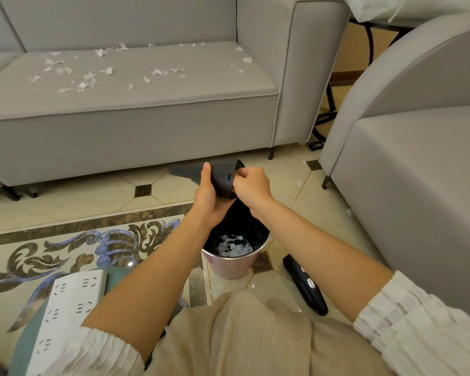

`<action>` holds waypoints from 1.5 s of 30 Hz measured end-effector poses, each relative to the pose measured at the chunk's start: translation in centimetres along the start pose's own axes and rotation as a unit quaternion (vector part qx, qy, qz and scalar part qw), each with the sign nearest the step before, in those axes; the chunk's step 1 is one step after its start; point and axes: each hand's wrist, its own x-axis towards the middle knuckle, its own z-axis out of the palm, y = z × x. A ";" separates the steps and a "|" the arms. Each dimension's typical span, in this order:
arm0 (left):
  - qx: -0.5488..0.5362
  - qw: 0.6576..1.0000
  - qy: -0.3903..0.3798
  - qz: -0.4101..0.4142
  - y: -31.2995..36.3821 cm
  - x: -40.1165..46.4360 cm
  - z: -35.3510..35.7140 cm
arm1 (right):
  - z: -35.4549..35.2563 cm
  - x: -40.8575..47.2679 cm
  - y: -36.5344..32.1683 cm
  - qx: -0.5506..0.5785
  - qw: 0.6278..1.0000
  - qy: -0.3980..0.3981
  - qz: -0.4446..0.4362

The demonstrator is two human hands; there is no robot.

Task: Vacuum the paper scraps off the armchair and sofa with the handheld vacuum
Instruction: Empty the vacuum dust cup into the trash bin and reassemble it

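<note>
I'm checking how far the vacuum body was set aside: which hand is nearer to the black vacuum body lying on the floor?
Right. The right hand is up over the bin, above the vacuum body; the left hand holds the dust cup farther left.

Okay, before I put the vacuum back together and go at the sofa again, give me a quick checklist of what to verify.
1. Dust cup secure in both hands, left hand and right hand: ok.
2. Dust cup held over the bin: ok.
3. Emptied scraps landed inside the bin: ok, white scraps show at its bottom.
4. Dust cup fully empty: cannot tell, its inside is hidden.
5. Vacuum body within reach on the floor: ok.
6. Sofa cleared of paper scraps: not ok, many remain.
</note>
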 end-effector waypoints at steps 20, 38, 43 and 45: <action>-0.009 0.996 -0.030 -0.086 0.4 -0.3 0.3 | 0.7 -0.4 0.2 0.131 0.990 -0.010 0.057; 0.044 0.993 0.012 -0.111 1.7 -1.1 -0.4 | 0.9 -0.8 -0.9 0.032 0.998 -0.018 0.055; 0.068 0.984 0.025 -0.165 2.9 -1.2 -0.7 | 1.4 -1.0 -1.0 -0.001 0.999 -0.012 0.053; 0.063 0.983 0.023 -0.173 2.8 -1.2 -0.7 | 1.5 -1.0 -1.0 0.016 0.998 -0.007 0.062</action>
